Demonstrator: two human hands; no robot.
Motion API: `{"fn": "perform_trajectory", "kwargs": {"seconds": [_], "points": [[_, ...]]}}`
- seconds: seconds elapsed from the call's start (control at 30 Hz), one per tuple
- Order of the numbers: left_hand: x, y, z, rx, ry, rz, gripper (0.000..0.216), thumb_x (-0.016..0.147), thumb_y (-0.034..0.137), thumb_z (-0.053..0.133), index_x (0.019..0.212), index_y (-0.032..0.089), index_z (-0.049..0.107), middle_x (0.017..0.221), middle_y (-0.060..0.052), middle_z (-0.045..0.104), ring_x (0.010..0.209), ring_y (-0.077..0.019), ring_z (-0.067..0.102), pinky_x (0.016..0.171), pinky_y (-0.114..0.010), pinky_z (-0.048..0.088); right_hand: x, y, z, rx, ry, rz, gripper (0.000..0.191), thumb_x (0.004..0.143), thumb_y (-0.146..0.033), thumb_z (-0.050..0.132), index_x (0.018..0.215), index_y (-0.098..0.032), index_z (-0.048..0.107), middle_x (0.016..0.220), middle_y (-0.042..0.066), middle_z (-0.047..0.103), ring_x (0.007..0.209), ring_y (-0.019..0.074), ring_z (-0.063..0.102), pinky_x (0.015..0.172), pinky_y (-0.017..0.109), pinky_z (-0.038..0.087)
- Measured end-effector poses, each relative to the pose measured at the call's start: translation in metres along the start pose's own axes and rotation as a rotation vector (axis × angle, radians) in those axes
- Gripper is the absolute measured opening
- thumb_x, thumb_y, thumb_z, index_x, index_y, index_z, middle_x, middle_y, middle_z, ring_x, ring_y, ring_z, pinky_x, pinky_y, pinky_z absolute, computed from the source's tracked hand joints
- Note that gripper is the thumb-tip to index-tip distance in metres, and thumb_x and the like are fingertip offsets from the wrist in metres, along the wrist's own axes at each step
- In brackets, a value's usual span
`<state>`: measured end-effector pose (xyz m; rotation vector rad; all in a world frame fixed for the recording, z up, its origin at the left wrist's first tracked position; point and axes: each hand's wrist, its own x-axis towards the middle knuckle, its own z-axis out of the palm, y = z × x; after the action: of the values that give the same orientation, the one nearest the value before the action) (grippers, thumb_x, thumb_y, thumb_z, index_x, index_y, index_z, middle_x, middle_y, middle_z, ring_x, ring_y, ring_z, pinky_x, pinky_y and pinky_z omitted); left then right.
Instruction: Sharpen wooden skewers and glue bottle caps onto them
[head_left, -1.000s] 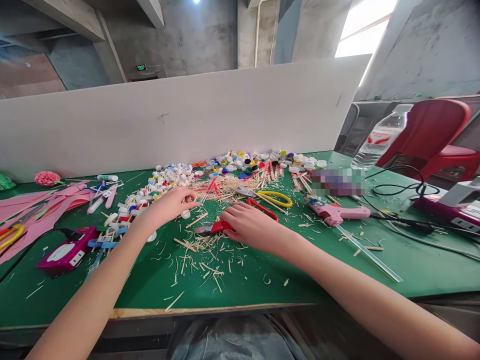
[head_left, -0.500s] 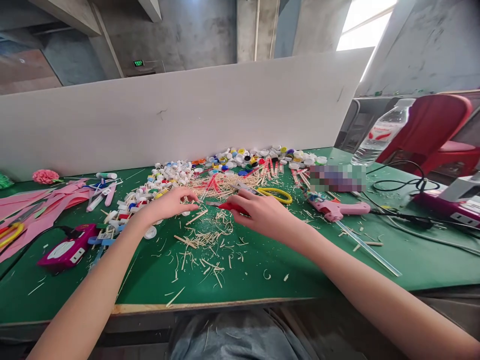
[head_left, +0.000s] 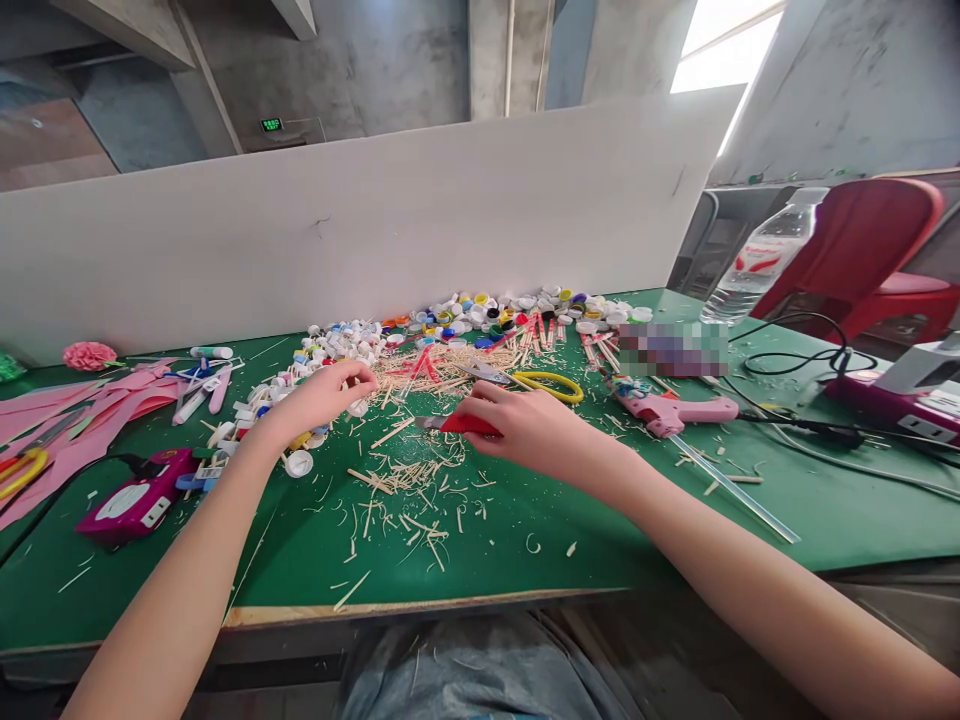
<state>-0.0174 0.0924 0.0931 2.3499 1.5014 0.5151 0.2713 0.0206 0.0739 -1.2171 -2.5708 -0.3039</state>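
My right hand (head_left: pixel 517 425) is closed around a red utility knife (head_left: pixel 472 418), its short blade pointing left just above the table. To the left, my left hand (head_left: pixel 330 392) hovers at the edge of a pile of bottle caps (head_left: pixel 349 345). Its fingers are curled together, and whatever they hold, if anything, is hidden. A small white cap (head_left: pixel 358 407) shows right below those fingertips. Between and in front of the hands lie thin wooden sticks and shavings (head_left: pixel 412 475). Beyond my right hand rests a pair of yellow-handled scissors (head_left: pixel 551 386).
A pink glue gun (head_left: pixel 667 410) with a clear glue stick lies at right, near a water bottle (head_left: pixel 765 255) and black cables. Pink paper strips (head_left: pixel 112 410) and a purple power strip (head_left: pixel 139 497) sit at left. A white board (head_left: pixel 450 220) stands along the back.
My left hand has moved left, away from the knife blade and toward the caps. My right hand keeps the knife, which has shifted slightly down.
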Motion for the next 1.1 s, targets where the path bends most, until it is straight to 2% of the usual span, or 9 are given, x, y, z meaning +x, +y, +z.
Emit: {"fn": "perform_trajectory", "kwargs": {"seconds": [0.27,0.43,0.63,0.83,1.1], "points": [[-0.006,-0.005,-0.012,-0.019,0.08,-0.078,0.04,0.087,0.057,0.047,0.097,0.022,0.064,0.104,-0.005,0.067,0.086,-0.0198,0.059,0.073,-0.031,0.046,0.002,0.003,0.006,-0.17,0.025,-0.019,0.027,0.097,-0.03,0.044,0.112,-0.019,0.063,0.105,0.006,0.062,0.06,0.0088,0.045,0.049,0.028,0.018],[-0.008,-0.005,-0.016,0.009,0.109,-0.078,0.041,0.088,0.058,0.047,0.093,0.021,0.064,0.097,-0.005,0.067,0.078,-0.0184,0.057,0.07,-0.031,0.047,0.002,0.004,0.007,-0.196,0.062,-0.006,0.029,0.101,-0.031,0.037,0.116,-0.018,0.059,0.109,0.009,0.059,0.065,0.0106,0.051,0.051,0.028,0.025],[-0.008,-0.006,-0.016,0.033,0.118,-0.091,0.035,0.089,0.053,0.048,0.091,0.021,0.064,0.096,-0.004,0.068,0.078,-0.0183,0.057,0.07,-0.03,0.046,0.002,0.006,0.006,-0.181,0.098,0.022,0.027,0.097,-0.024,0.048,0.123,-0.018,0.054,0.106,0.01,0.061,0.078,0.0167,0.058,0.061,0.029,0.036],[-0.008,-0.006,-0.016,0.038,0.129,-0.103,0.035,0.089,0.052,0.048,0.092,0.021,0.064,0.1,-0.005,0.068,0.079,-0.0183,0.057,0.071,-0.03,0.045,0.002,0.009,0.002,-0.238,0.18,0.075,0.024,0.096,-0.019,0.043,0.117,-0.017,0.055,0.106,0.011,0.062,0.081,0.0174,0.058,0.063,0.029,0.037],[-0.009,-0.01,-0.015,0.067,0.113,-0.105,0.035,0.089,0.051,0.046,0.092,0.021,0.063,0.096,-0.005,0.066,0.077,-0.0189,0.057,0.067,-0.028,0.044,-0.002,0.025,-0.014,-0.28,0.268,0.192,0.028,0.097,-0.027,0.042,0.12,-0.018,0.056,0.111,0.011,0.063,0.079,0.0183,0.059,0.063,0.03,0.036]]}}
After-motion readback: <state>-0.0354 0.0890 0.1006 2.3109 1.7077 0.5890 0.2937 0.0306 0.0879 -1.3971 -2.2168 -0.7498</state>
